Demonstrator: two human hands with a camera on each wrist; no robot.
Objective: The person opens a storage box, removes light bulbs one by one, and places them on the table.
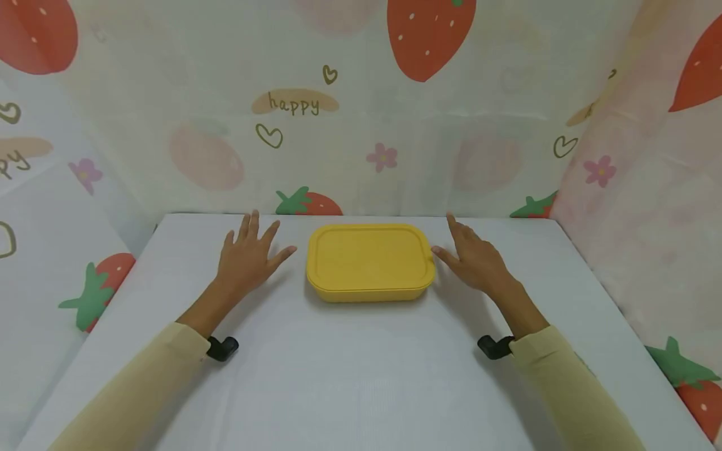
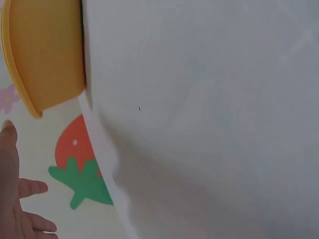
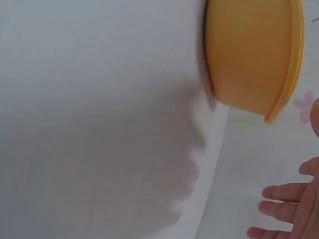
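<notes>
A yellow lidded container (image 1: 370,258), rectangular with rounded corners, sits on the white table with its lid on. To its left, my left hand (image 1: 246,258) hovers with fingers spread and the thumb pointing at the container, a gap between them. On the other side my right hand (image 1: 478,258) is held with straight fingers, its thumb tip right at the container's right edge in the head view. Neither hand holds anything. The left wrist view shows the container's side wall (image 2: 47,55) beyond the thumb; the right wrist view shows the opposite end wall (image 3: 249,55).
The white tabletop (image 1: 361,376) stretches in front of the container. Behind it and at both sides hang cloth walls (image 1: 350,163) printed with strawberries, hearts and flowers. Each wrist wears a black device, one on the left (image 1: 223,349) and one on the right (image 1: 495,347).
</notes>
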